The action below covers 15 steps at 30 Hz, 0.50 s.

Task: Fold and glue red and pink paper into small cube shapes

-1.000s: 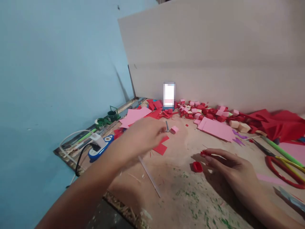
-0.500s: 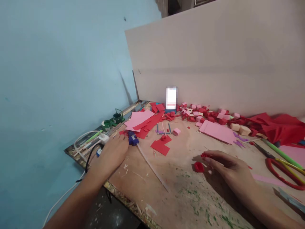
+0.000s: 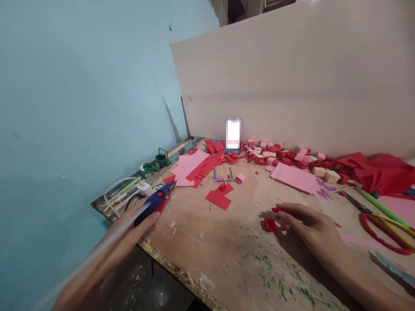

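Note:
My left hand (image 3: 142,220) is closed around a blue hot glue gun (image 3: 157,198) at the table's left edge. Its nozzle points away and to the right, and a long translucent glue stick (image 3: 113,235) trails back over my forearm. My right hand (image 3: 301,220) rests low over the table, thumb and fingertips pinching a small red piece (image 3: 276,210). Just below those fingertips sits a hollow red piece (image 3: 269,224) on the wood. Red paper (image 3: 219,197) lies between my hands, with a pink cube (image 3: 240,178) behind it.
Pink sheets (image 3: 295,178), a heap of red and pink cubes (image 3: 269,151) and red cloth (image 3: 372,172) line the back. Scissors (image 3: 385,233) and a blade (image 3: 394,268) lie at right. A bright-screened phone (image 3: 233,134) stands at the back; a white plug (image 3: 145,188) is at left.
My left hand has swung back to the left, taken hold of the glue gun and lifted it with its glue stick off the table. My right hand stays nearly still.

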Tool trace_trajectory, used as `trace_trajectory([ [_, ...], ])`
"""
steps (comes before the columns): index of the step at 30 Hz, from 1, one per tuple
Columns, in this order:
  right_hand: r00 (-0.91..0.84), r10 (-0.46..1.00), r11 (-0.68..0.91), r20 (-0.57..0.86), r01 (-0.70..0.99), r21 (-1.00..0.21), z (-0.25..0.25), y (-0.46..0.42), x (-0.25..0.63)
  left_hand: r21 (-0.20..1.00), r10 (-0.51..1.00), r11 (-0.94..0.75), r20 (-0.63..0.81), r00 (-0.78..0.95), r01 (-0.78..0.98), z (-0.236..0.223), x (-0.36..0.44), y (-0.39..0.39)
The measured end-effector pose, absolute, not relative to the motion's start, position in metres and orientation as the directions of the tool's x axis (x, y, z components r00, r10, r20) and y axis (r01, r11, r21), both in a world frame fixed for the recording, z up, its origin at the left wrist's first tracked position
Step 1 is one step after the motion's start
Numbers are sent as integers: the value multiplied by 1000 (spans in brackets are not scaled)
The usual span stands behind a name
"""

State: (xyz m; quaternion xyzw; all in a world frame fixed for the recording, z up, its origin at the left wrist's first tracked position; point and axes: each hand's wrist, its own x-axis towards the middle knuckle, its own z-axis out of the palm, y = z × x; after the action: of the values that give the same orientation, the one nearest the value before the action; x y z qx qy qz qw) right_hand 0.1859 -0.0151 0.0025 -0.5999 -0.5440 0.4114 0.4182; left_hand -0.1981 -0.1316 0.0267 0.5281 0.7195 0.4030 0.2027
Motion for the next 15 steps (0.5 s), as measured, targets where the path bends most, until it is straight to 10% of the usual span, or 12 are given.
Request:
trace_trajectory([
  [6, 37, 998, -55, -49, 180, -982, 4, -33, 177, 952, 865, 304, -295, -405, -44, 15, -159, -153],
  [15, -257, 913, -385, -316, -288, -877, -5, -75, 151, 888, 886, 419, -445, -131, -187, 2, -115, -148],
])
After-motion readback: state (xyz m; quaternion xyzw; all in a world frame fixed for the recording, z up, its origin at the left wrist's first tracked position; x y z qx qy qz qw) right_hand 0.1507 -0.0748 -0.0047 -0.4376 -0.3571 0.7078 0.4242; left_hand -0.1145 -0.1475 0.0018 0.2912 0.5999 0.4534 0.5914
